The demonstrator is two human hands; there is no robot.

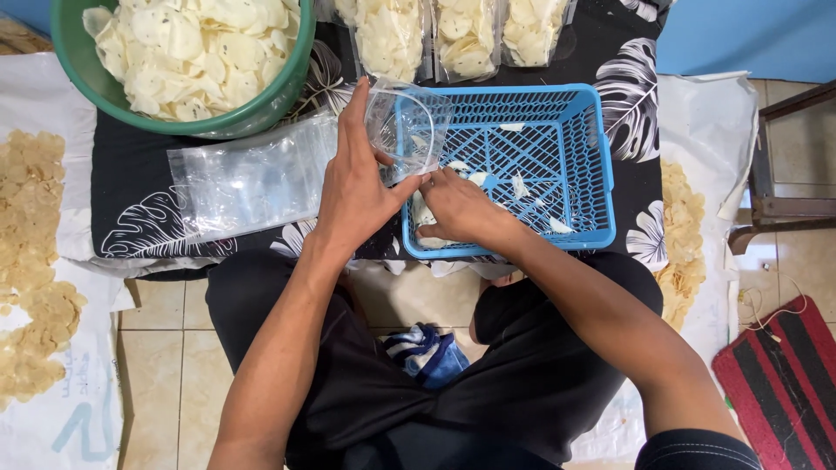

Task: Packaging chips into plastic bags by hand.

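My left hand [355, 178] holds a clear plastic bag [406, 126] open at the near left corner of a blue slatted basket [592, 165]. A few pale chips [519, 184] lie in the basket. My right hand [457, 207] rests inside the basket's front left corner with its fingers curled over some chips, next to the bag's mouth. A stack of empty clear bags [248, 178] lies flat just left of my left hand.
A green bowl [83, 78] heaped with white chips stands at the back left. Several filled clear bags [466, 35] stand behind the basket. Tan chips [30, 252] are spread on white sheets to the left and right. A wooden chair leg [775, 209] is at the right.
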